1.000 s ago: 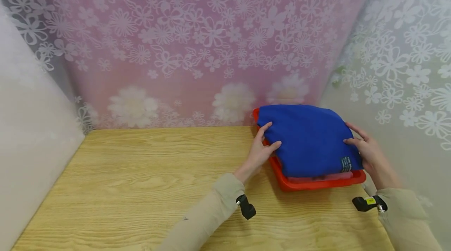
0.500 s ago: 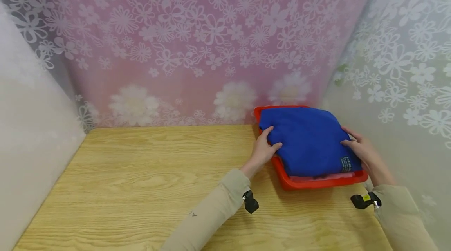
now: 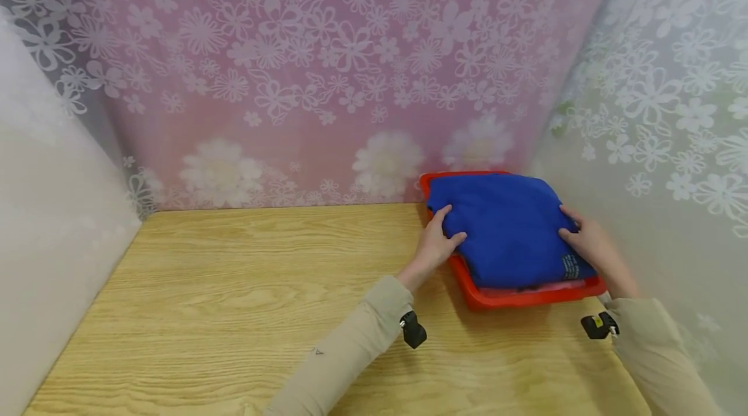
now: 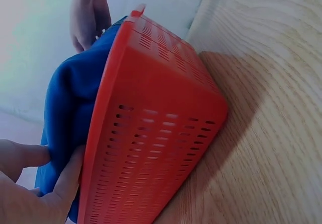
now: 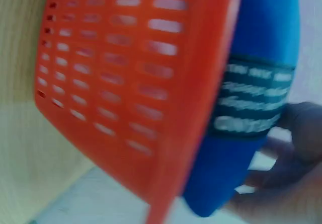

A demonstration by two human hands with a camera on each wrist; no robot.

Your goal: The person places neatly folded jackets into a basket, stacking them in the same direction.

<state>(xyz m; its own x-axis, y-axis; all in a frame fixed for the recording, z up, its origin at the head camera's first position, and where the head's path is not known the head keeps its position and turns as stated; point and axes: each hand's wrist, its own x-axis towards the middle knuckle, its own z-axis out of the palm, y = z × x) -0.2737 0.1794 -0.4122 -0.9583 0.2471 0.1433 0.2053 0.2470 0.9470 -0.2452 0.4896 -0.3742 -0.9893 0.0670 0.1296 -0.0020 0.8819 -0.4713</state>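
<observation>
A folded blue garment with a dark printed patch lies in the red basket, at the right of the table. At its left edge my left hand grips the fabric between thumb and fingers. Opposite it, my right hand pinches the garment's right edge near the patch. In the left wrist view the blue fabric bulges over the rim, with the left thumb and a finger around a fold. The right wrist view is blurred; there the patch sits just beyond the rim. Something pink shows under the garment.
The wooden table stretches left of the basket. A pink flowered curtain hangs behind it, and a pale flowered curtain stands close on the right, beside the right hand.
My right hand has moved inward to the left, pushing the garment's right edge in. The garment sits lower, and more of the basket's back rim shows. The left hand has barely moved.
</observation>
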